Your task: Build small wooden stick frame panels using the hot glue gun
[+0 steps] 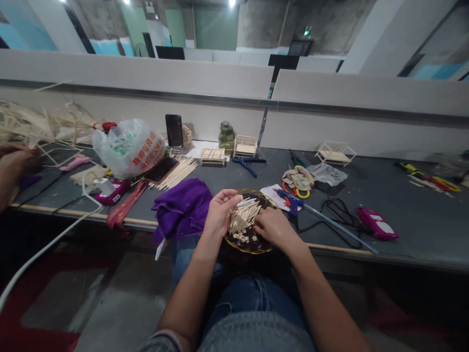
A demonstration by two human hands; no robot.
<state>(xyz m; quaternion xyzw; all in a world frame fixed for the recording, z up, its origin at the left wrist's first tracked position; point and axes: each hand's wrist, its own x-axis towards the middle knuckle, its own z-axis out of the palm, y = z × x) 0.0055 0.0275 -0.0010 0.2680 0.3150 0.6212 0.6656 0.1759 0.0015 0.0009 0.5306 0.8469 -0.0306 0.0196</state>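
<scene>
A round basket [245, 248] with a gold rim sits at the table's front edge above my lap. Inside it lie a heap of short wooden sticks [245, 216] and several small pale flower-like pieces [240, 237]. My left hand [223, 211] is at the basket's left rim, thumb and fingertips pinched together beside the sticks; anything small between them is too hard to make out. On the other side, my right hand [274, 226] reaches into the basket with curled fingers. Its fingertips are hidden among the contents. A purple cloth [185, 205] lies left of my left hand.
Blue pliers [247, 162], small wooden furniture models [213, 156] and a green bottle [226, 137] stand behind the basket. To the right are a blue glue gun [291, 200], cables and a magenta box [377, 224]. A stuffed plastic bag [128, 149] and another person's hand [16, 161] are left.
</scene>
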